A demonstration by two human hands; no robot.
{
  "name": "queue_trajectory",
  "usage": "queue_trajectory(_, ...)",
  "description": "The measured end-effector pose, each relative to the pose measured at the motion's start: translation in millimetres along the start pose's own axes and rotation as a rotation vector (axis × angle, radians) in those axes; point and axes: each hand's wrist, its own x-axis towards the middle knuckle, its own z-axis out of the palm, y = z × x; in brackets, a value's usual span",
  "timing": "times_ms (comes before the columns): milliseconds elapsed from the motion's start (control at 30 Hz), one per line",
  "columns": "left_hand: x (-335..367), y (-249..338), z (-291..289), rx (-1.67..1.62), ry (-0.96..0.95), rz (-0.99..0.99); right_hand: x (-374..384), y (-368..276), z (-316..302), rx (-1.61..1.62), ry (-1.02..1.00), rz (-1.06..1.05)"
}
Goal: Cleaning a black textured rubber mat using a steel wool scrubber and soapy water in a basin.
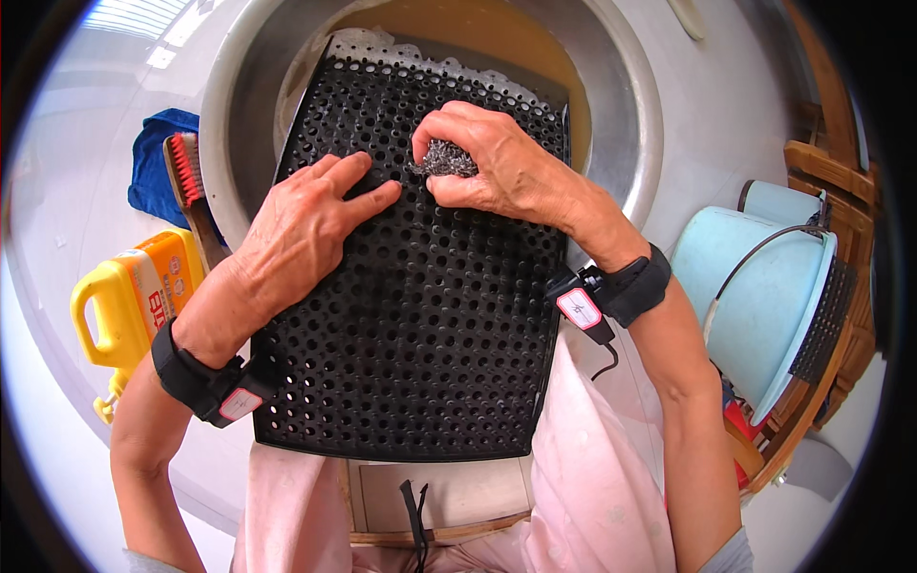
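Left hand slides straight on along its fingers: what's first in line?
Probably the right hand or the metal scourer it grips, across the black perforated mat; relative height is unclear, so it might skim past.

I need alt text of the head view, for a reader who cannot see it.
A person's right hand holds a grey metal scouring pad on a black, rectangular perforated panel, where the left hand also rests. The panel's far end is over a round metal basin of brown liquid.

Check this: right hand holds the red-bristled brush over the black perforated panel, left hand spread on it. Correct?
The tool is wrong: the head view shows the right hand holding a metal scourer over the panel, left hand spread on it.
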Motion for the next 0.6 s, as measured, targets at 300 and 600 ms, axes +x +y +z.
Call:
queue_trajectory(300, 9, 8, -2, 0.069, -0.041, 0.002, 2, 3, 4, -0.021, 0.027, 0.008)
queue_trajectory(600, 12, 3, -6, 0.101, -0.033, 0.075, 2, -1, -4, 0.001, -0.043, 0.036)
